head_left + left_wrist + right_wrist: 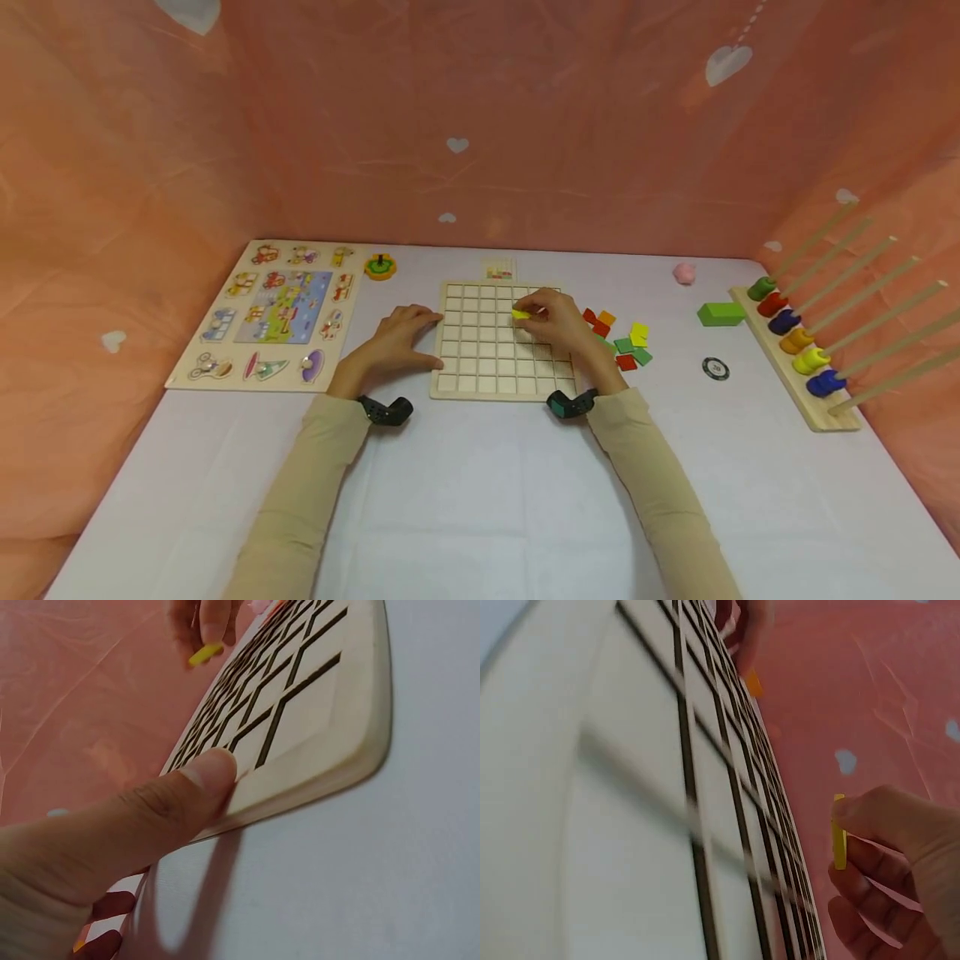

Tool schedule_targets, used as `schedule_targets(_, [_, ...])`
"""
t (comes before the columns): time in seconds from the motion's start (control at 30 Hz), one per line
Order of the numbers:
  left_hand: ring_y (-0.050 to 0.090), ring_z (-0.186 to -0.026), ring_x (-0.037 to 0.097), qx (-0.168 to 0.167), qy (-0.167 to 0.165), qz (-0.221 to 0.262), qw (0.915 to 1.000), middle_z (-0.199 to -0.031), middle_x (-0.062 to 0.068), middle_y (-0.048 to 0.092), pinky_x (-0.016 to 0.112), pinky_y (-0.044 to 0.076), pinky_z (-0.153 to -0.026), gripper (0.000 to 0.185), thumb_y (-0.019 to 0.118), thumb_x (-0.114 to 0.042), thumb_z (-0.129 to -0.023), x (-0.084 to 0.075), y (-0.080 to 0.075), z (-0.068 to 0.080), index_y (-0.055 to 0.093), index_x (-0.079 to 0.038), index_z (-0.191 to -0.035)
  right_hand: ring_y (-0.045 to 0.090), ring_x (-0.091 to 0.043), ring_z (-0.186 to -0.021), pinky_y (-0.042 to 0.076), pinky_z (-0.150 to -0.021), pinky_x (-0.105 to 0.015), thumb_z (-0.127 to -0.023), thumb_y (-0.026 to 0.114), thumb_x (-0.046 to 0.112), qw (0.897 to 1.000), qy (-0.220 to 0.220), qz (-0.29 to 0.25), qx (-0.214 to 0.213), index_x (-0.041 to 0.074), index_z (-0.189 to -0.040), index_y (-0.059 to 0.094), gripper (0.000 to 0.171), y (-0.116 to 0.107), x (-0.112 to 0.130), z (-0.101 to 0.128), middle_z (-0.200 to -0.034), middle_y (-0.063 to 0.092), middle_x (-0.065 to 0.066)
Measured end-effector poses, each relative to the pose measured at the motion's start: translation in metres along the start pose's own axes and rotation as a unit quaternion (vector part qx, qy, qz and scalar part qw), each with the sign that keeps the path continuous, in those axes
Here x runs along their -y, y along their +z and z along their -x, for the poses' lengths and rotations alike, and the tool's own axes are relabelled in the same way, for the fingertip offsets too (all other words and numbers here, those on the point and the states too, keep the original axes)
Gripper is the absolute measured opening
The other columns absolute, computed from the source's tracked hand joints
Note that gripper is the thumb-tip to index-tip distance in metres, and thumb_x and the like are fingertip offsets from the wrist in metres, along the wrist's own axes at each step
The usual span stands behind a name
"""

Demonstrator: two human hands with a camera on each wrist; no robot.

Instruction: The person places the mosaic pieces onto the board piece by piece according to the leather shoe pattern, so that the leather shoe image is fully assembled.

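Pink cloth (330, 150) printed with hearts was hung behind a white bench (480, 492). One yellow tile (521, 314) was held over the far right part of a gridded board (480, 397), apart from its surface. It was pinched between the thumb and fingers of the right hand (557, 323), the nearer of the two. Only the tile's thin edge was shown in the right wrist view, roughly parallel to the board's face; no long axis could be made out. The cells (487, 366) were judged to lie just below the fingers, so the gap in height seemed the relation to be watched.

At the board's left edge, the left hand (397, 340) was set with thumb and fingers spread wide, the thumb touching the rim. Loose tiles (624, 345) were scattered just beyond the right edge, and a card (498, 269) was placed behind the board. Farther out, a puzzle (180, 382) was laid on the left and a stacker (831, 421) on the right.
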State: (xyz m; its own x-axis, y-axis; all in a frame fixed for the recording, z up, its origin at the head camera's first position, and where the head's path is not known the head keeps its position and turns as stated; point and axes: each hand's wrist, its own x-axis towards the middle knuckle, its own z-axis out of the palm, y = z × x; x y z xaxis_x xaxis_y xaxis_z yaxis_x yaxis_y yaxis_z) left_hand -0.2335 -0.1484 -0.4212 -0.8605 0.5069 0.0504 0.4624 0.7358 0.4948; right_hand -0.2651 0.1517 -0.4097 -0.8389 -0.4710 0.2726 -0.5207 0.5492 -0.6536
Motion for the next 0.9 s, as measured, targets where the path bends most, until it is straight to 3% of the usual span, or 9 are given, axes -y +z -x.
schedule_targets(0.2, [0.035, -0.123, 0.036, 0.0, -0.004, 0.007, 1.0, -0.132, 0.017, 0.044, 0.053, 0.027, -0.097, 0.079, 0.078, -0.038, -0.072, 0.0, 0.0, 0.0, 0.046, -0.004, -0.136, 0.057, -0.022, -0.086, 0.048, -0.076, -0.034, -0.082, 0.069, 0.007, 0.999, -0.029, -0.003, 0.027, 0.001, -0.104, 0.069, 0.023, 0.021, 0.012, -0.016, -0.096, 0.062, -0.011])
schedule_targets(0.47, [0.035, -0.122, 0.035, 0.004, -0.008, 0.012, 0.9999, -0.132, 0.016, 0.044, 0.054, 0.027, -0.098, 0.079, 0.078, -0.038, -0.072, 0.0, 0.001, -0.001, 0.046, -0.005, -0.136, 0.057, -0.017, -0.087, 0.045, -0.075, -0.028, -0.082, 0.068, 0.008, 0.998, -0.017, -0.012, 0.06, 0.005, -0.106, 0.069, 0.024, 0.044, 0.021, -0.026, -0.1, 0.062, -0.007])
schedule_targets(0.9, [0.033, -0.124, 0.034, 0.004, -0.01, 0.017, 0.9998, -0.133, 0.015, 0.043, 0.052, 0.026, -0.098, 0.079, 0.077, -0.04, -0.072, 0.002, 0.002, -0.001, 0.045, -0.006, -0.136, 0.056, -0.019, -0.097, 0.045, -0.084, -0.032, -0.086, 0.066, 0.006, 0.993, -0.064, -0.013, 0.101, 0.005, -0.106, 0.07, 0.021, 0.05, 0.027, -0.025, -0.106, 0.063, -0.006])
